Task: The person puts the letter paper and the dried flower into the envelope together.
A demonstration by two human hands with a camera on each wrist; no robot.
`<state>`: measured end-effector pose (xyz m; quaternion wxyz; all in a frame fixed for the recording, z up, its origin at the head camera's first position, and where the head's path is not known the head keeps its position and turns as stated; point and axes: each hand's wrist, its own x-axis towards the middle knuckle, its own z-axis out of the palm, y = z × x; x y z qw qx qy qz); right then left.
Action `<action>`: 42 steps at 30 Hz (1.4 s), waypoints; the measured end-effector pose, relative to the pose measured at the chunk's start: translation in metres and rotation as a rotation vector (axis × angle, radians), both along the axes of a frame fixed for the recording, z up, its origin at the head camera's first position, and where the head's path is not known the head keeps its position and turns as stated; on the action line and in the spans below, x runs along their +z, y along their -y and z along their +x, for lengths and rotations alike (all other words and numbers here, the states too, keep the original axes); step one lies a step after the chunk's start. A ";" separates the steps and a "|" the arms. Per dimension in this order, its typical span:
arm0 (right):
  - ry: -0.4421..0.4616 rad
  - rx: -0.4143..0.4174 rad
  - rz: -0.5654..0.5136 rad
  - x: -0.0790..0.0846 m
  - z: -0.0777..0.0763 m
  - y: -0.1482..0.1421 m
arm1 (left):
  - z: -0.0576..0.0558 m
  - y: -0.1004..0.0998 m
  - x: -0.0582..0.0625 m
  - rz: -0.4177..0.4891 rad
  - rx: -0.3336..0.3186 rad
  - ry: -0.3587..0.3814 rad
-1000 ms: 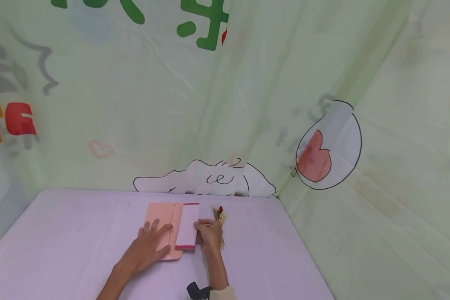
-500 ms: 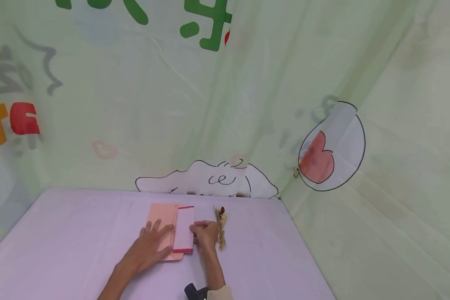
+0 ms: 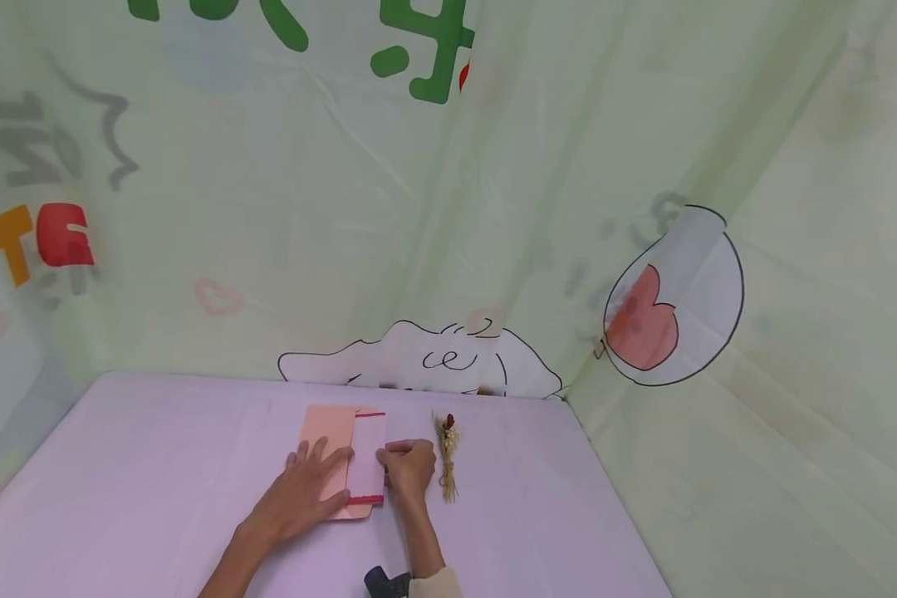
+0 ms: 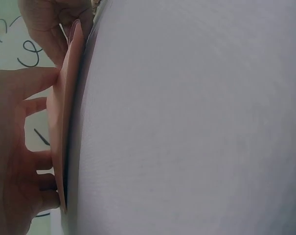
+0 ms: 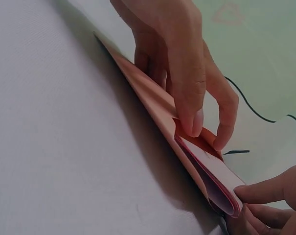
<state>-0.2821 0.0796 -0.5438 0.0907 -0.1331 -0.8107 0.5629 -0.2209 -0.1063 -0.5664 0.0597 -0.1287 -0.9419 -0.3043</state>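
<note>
Curtained booth (image 3: 807, 274), cartoon-printed sheets (image 3: 329, 208) round a table (image 3: 538, 515)

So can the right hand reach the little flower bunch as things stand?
Probably yes: the flower bunch lies beside the right hand, nothing visibly between, but that hand pinches the pink-edged card.

Near far edge of rectangular pale-lilac table (image 3: 553, 515): plain salmon-pink paper envelope (image 3: 327, 423); folded pale-pink paper card (image 3: 367, 457), crimson-banded ends; dried bouquet (image 3: 448, 455), dark red and cream above straw-coloured stems. Beyond edge: pale-green fabric curtain (image 3: 306, 208), black-outlined drawings (image 3: 407, 349).
</note>
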 end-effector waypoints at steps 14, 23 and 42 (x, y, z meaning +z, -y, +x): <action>-0.211 -0.028 0.200 -0.008 -0.005 0.012 | -0.001 0.000 -0.002 0.024 -0.006 -0.035; -0.191 -0.012 0.200 -0.005 -0.002 0.020 | -0.005 -0.001 -0.002 0.010 -0.012 0.003; -0.211 0.016 0.180 -0.001 0.004 0.034 | -0.004 0.002 0.002 0.014 -0.013 0.006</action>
